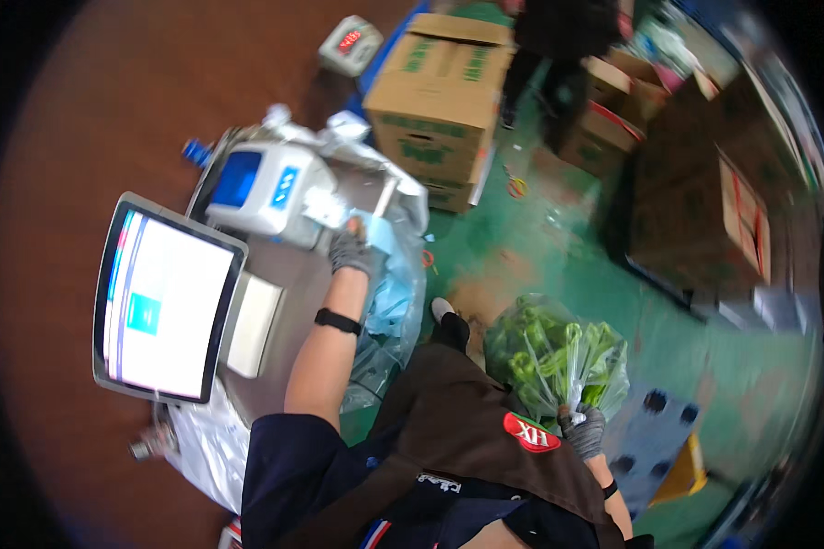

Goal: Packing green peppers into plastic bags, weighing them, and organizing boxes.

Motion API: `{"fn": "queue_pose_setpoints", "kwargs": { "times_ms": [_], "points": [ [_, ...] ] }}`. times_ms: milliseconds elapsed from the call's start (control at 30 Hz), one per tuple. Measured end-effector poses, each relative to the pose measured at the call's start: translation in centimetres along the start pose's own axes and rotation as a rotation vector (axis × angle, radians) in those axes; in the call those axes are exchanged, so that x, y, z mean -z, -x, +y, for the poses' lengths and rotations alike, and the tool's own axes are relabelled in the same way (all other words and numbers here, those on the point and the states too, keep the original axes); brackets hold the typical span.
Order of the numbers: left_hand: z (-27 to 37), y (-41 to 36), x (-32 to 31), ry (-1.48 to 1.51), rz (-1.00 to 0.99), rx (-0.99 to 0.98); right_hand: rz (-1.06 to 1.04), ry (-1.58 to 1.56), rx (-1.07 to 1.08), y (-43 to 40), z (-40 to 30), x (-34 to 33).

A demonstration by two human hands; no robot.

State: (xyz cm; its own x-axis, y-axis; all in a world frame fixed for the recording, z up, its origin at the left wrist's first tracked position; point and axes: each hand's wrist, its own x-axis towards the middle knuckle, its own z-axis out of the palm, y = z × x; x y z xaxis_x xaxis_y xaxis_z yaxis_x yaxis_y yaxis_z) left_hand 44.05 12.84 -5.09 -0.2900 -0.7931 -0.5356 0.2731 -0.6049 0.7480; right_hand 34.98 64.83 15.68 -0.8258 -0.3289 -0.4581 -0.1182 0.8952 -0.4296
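Observation:
My right hand (582, 431), in a grey knit glove, grips the gathered neck of a clear plastic bag (556, 343). Green vegetables (539, 364) fill it, by their look long peppers. The bag hangs above the floor, just right of my dark apron. My left hand (351, 248), also gloved with bare fingertips, reaches to the front of a white and blue label printer (275, 195). A white label (325, 206) lies at the printer's outlet beside my fingertips. Blur hides whether the fingers pinch it.
A lit touch screen (168, 295) stands left of my forearm. Light blue plastic (388, 295) hangs at the stand's edge. Stacked cardboard boxes (439, 89) rise ahead, near a digital display (350, 44). Scissors (516, 185) lie on the green floor. Another person (563, 34) stands beyond; more cartons (687, 213) sit right.

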Motion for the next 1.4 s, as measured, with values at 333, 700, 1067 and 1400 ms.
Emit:
{"fn": "queue_pose_setpoints", "kwargs": {
  "times_ms": [333,700,1067,1400],
  "points": [
    [-14.2,14.5,-14.8,-1.215,-1.391,-1.030,0.309,0.084,-0.112,2.1,-4.5,-12.0],
    [-25.7,24.9,2.2,-0.776,-3.160,-0.198,0.271,-0.193,-0.587,13.6,4.3,-27.6],
    [-11.7,3.6,-4.9,-1.966,-1.751,-0.192,-0.300,-0.226,-1.057,19.6,23.8,-59.5],
    [-0.4,-2.3,-6.0,-1.215,-0.703,-0.119,0.037,-0.519,-0.706,5.0,26.5,-41.6]
  ]
}}
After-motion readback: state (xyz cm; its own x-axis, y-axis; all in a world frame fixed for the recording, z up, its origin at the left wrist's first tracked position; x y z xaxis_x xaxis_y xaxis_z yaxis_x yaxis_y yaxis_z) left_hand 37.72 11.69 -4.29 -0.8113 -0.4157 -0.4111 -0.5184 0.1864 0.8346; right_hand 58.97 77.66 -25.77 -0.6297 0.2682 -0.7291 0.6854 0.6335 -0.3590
